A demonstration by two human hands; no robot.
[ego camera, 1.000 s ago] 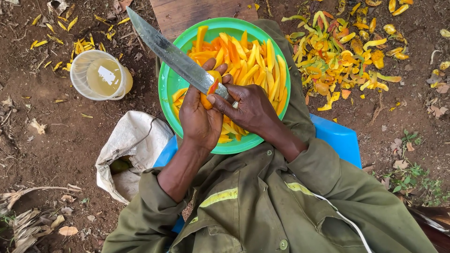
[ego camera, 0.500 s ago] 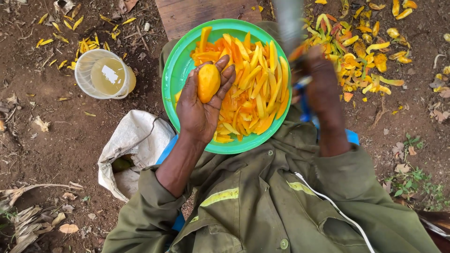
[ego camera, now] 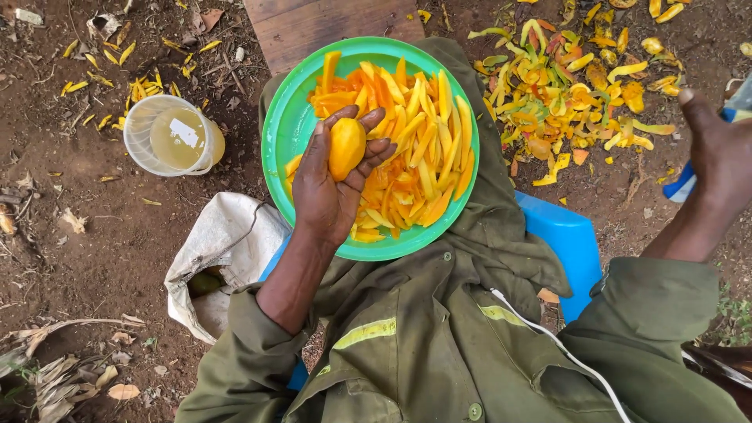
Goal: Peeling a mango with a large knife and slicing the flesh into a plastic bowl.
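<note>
Cupping a peeled mango over the green bowl of slices, the left hand grips it; the right hand, out beside the peels, clasps a blue handle.

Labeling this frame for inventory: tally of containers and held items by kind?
Green plate: 1
Clear plastic jug: 1
White sack: 1
Peeled mango in left hand: 1
Blue-handled tool in right hand, mostly out of frame: 1
Total: 5
</note>
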